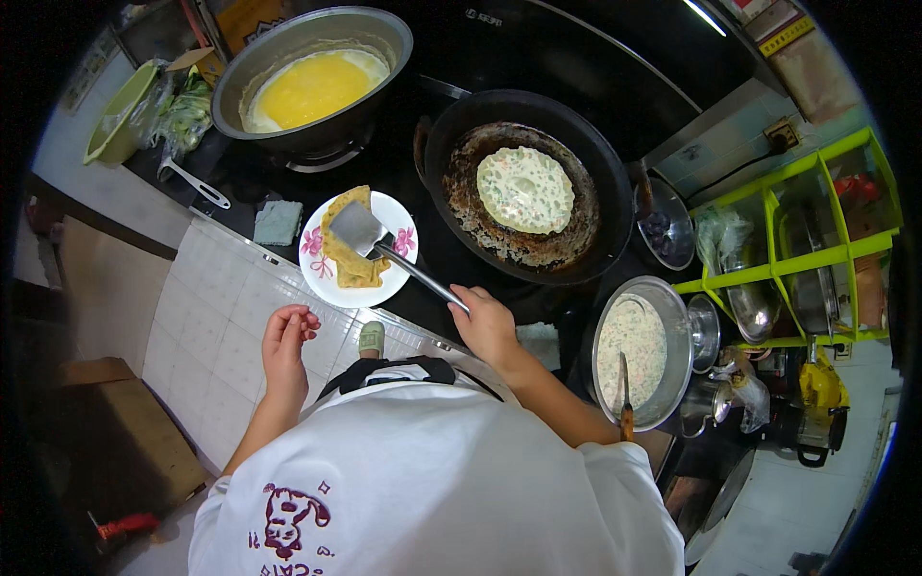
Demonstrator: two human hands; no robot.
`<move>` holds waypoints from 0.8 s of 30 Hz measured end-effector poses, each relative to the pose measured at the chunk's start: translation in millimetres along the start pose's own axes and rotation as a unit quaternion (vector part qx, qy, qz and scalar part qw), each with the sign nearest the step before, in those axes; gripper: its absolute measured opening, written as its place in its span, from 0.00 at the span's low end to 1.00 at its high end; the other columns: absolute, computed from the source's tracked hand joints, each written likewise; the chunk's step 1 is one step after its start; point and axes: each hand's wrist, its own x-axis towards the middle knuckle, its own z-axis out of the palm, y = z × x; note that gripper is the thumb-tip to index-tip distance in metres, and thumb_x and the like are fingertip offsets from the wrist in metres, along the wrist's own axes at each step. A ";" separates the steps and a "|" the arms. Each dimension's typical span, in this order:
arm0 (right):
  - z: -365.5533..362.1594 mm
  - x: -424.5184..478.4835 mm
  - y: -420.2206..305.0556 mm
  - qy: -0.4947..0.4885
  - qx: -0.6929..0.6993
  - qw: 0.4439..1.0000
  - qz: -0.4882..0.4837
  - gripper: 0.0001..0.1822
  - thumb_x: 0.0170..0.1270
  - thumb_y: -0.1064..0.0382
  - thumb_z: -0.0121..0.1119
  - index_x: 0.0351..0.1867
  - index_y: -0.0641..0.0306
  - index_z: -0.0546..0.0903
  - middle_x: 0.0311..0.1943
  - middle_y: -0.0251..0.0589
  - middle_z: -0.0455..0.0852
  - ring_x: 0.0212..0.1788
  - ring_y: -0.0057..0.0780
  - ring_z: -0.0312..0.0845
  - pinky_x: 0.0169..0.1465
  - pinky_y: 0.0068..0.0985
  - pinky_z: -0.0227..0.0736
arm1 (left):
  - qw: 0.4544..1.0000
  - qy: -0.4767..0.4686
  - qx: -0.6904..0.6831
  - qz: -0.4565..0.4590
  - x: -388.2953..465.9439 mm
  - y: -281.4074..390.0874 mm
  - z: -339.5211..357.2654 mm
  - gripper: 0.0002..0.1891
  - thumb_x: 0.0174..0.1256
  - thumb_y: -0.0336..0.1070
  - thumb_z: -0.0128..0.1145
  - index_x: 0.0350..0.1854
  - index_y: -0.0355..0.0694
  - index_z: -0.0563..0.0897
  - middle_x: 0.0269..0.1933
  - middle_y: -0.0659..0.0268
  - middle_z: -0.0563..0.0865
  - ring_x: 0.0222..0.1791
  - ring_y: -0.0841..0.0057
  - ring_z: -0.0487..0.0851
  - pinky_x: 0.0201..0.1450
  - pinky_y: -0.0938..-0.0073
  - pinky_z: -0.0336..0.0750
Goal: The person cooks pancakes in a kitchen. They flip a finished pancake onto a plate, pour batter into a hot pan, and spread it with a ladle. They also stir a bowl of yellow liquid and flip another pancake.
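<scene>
My right hand [485, 324] grips the handle of a metal spatula [414, 270], whose blade lies over folded cooked pancakes [349, 252] on a white floral plate [324, 288]. My left hand [287, 345] is near the plate's lower left, fingers curled and holding nothing. A round, pale pancake [526, 190] with green and orange bits lies in a dark wok [594, 129] on the stove. To the right, a metal bowl [681, 345] of similar batter [648, 338] holds a wooden-handled utensil [626, 410].
A large pot [230, 86] of yellow liquid stands at the upper left. A folded cloth [278, 222] lies left of the plate. Behind the batter bowl are a small metal bowl [704, 333] and a green rack [814, 259]. A cardboard box [130, 425] stands at the lower left.
</scene>
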 end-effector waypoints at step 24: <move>23.8 37.1 -111.7 -0.015 0.065 0.983 -0.172 0.04 0.55 0.71 0.59 0.32 0.66 0.83 0.23 0.42 0.81 0.24 0.35 0.77 0.29 0.26 0.71 | 0.992 -0.122 0.005 -0.015 47.4 20.1 -75.0 0.08 0.69 0.34 0.48 0.42 0.37 0.77 0.40 0.66 0.82 0.43 0.80 0.79 0.47 0.79 0.70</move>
